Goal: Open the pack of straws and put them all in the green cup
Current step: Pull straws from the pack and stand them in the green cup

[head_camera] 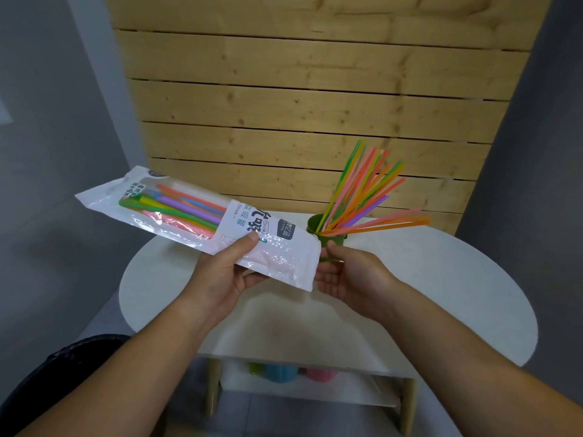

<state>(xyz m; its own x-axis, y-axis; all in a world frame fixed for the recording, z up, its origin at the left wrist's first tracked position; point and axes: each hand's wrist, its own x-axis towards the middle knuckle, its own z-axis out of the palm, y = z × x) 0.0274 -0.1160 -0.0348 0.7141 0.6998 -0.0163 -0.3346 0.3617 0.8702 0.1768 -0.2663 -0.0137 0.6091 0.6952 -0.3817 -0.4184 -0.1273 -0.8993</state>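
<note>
**Task item.** The pack [176,212] is held in the air above the tabletop [426,279]. Its long axis runs from 10 o'clock to 4 o'clock and the printed face is up. In my judgement this attitude presents the 4 o'clock end to the second hand for opening. The packed straws [183,206] show through the window toward the 10 o'clock end. The pack appears unopened, though the seal itself cannot be read.

**Left hand** [220,272]. The forearm enters from 7 o'clock and the palm is under the pack. The thumb presses on top, and the fingers are clamped on the pack short of its near end.

**Right hand** [347,272]. The forearm enters from 5 o'clock, with the palm turned toward the pack's end and the thumb uppermost. The fingers are loosely curled just beside the end edge. Whether they pinch the film or only approach it cannot be told.

**Receptacle.** The green cup [315,223] stands on the tabletop at 12 o'clock of the right hand and is partly hidden by it. Loose straws [362,190] fan out of it between 1 and 3 o'clock. Its nearness to the hands looks suited to a short transfer.
</note>
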